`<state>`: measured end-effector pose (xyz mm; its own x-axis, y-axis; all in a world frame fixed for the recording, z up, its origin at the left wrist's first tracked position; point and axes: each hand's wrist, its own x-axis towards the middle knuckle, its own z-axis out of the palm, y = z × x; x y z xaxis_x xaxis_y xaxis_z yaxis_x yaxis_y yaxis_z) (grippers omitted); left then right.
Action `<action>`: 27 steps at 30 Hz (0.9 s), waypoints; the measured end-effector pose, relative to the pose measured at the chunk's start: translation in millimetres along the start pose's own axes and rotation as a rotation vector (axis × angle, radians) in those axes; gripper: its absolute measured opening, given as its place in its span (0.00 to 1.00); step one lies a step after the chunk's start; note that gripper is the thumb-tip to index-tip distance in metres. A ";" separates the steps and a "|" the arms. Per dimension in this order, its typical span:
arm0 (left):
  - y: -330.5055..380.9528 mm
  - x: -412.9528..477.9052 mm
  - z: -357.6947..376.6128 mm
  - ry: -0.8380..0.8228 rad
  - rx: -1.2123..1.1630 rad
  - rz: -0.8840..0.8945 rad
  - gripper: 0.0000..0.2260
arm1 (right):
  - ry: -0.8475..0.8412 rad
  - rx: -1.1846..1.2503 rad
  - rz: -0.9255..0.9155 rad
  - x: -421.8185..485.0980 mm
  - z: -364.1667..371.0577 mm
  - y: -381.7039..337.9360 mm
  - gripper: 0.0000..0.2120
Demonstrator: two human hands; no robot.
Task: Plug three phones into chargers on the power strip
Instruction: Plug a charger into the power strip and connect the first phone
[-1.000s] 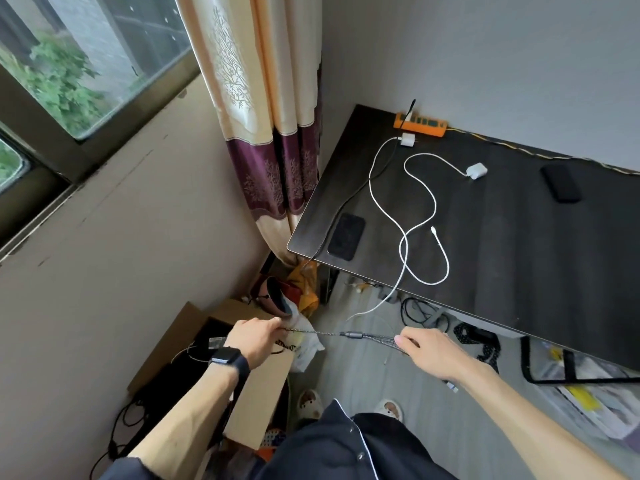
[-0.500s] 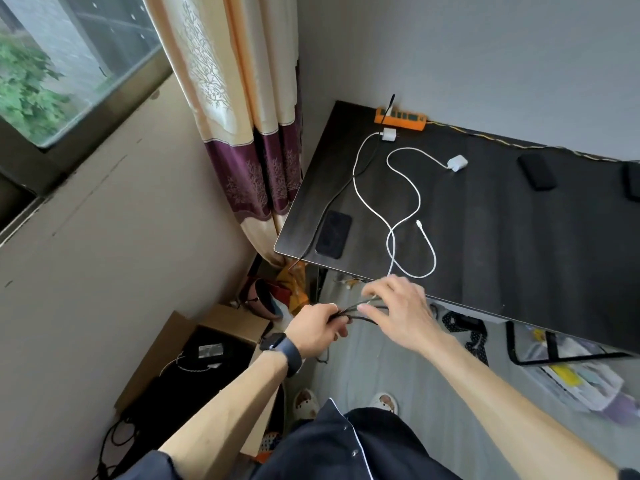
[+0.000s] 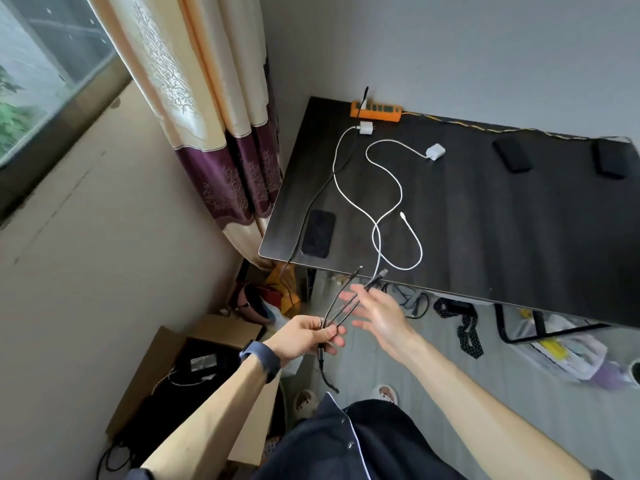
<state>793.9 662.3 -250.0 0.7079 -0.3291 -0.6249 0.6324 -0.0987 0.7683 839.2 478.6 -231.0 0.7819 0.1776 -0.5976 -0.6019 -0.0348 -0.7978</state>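
Gripping cable (image 3: 342, 296) at its split in left hand (image 3: 306, 336), to fan the ends out. Holding right hand (image 3: 379, 315) open beside them, likely to pick one. With phones (image 3: 318, 233) flat on desk (image 3: 485, 237), strip (image 3: 375, 110) at its back edge.

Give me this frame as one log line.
left hand: grips braided multi-head cable | right hand: open, at cable tips | power strip: on desk, far edge

Left hand (image 3: 304, 336) (black watch (image 3: 261, 358) on wrist) curls round dark braided split-end cable (image 3: 337, 306), forearm bare. Right hand (image 3: 379, 315) just beside it, fingers spread, palm turned leftward.
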 end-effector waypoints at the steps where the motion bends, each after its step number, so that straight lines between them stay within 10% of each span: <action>1: 0.5 -0.7 0.7 -0.010 0.031 -0.008 0.08 | -0.012 -0.014 -0.027 1.0 3.9 -3.6 0.11; 15: 1.5 -2.9 -4.0 0.112 0.518 0.022 0.11 | -0.053 -0.136 -0.099 4.7 10.5 -7.0 0.11; 27: 70.6 0.9 -27.6 0.269 0.206 0.214 0.19 | -0.241 -0.193 -0.039 0.4 2.7 -4.6 0.10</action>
<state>847.9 681.0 -200.2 0.8914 -0.1081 -0.4402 0.4042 -0.2501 0.8798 841.9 481.5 -227.3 0.7290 0.4099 -0.5483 -0.5119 -0.2054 -0.8341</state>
